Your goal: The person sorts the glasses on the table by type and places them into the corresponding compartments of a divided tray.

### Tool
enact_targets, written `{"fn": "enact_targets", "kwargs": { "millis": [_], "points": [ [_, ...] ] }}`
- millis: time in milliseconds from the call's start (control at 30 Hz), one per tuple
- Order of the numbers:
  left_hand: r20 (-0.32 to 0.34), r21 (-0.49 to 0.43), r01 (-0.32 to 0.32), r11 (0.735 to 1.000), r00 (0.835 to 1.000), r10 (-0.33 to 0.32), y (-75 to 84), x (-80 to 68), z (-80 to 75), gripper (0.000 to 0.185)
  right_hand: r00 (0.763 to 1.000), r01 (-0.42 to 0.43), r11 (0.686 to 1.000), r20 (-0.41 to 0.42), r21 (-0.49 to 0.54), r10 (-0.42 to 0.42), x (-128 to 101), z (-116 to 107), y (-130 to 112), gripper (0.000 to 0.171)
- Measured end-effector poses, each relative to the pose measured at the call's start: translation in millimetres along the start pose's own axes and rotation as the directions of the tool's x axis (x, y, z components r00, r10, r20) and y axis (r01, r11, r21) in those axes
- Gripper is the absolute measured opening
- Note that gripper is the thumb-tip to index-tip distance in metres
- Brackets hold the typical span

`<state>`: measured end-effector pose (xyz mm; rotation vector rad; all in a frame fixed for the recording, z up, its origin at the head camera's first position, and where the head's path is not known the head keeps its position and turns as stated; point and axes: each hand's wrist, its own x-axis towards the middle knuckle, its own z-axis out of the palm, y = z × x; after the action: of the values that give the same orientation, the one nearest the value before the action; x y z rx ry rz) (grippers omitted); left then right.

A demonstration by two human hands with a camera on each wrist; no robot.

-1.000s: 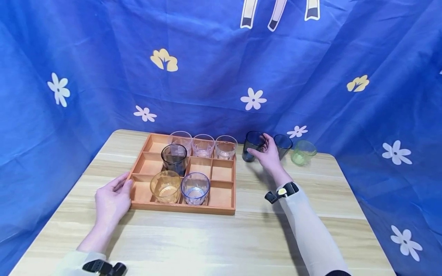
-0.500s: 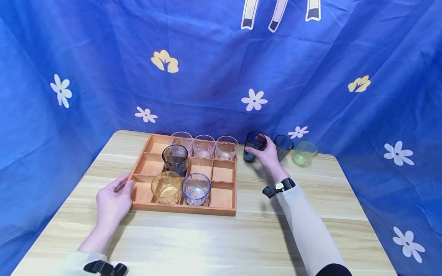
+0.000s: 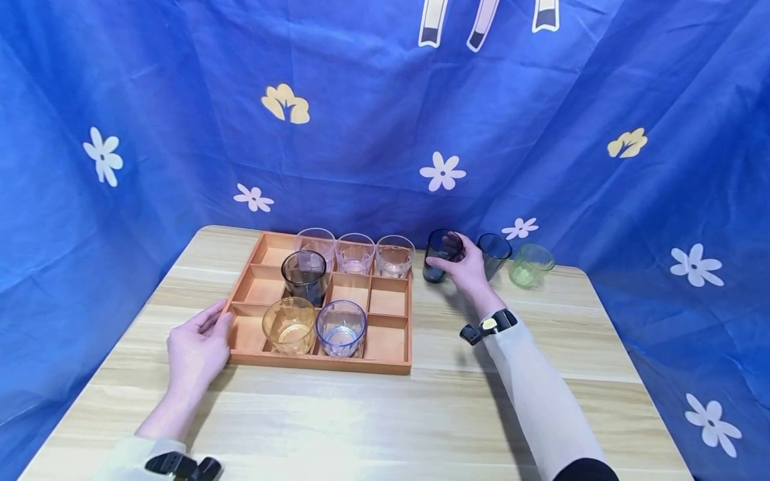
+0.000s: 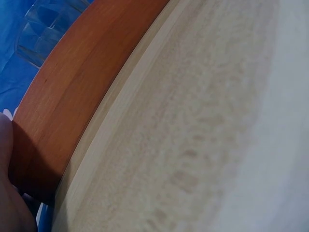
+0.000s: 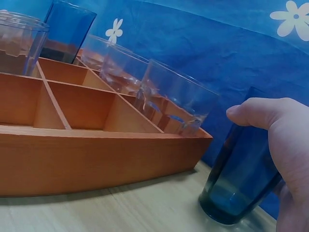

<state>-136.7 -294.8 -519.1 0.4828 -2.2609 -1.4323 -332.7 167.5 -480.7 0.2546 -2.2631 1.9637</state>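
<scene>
My right hand (image 3: 472, 270) grips a tall dark tinted glass (image 3: 434, 270), with the thumb on its near side and the fingers round the back. In the right wrist view this glass (image 5: 236, 188) stands on the table, close beside the tray's corner. My left hand (image 3: 198, 347) holds the left edge of a divided wooden tray (image 3: 319, 363). A dark glass (image 3: 305, 284), an amber glass (image 3: 289, 327) and a blue-rimmed glass (image 3: 341, 331) sit in the tray. Along its back row stand three clear glasses (image 3: 355, 257).
Right of the held glass stand another dark glass (image 3: 494, 254) and a green glass (image 3: 531, 267). A blue flowered curtain (image 3: 361, 133) hangs behind and at both sides of the light wooden table (image 3: 313, 427).
</scene>
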Motion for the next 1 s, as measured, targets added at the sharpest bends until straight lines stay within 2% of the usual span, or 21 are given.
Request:
{"fn": "enact_targets", "kwargs": {
  "millis": [300,1000],
  "points": [
    [-0.002,-0.008,-0.006,1.000,1.000,0.006,2.7,-1.0,1.1,0.034,0.997,0.067,0.997,0.026,0.038,-0.068,-11.0,-3.5,-12.2,0.077],
    [-0.005,-0.003,0.016,1.000,1.000,-0.016,2.5,-1.9,0.9,0.035,0.994,0.091,0.996,0.059,0.026,-0.092,-49.1,-6.9,-57.1,0.076]
  ]
}}
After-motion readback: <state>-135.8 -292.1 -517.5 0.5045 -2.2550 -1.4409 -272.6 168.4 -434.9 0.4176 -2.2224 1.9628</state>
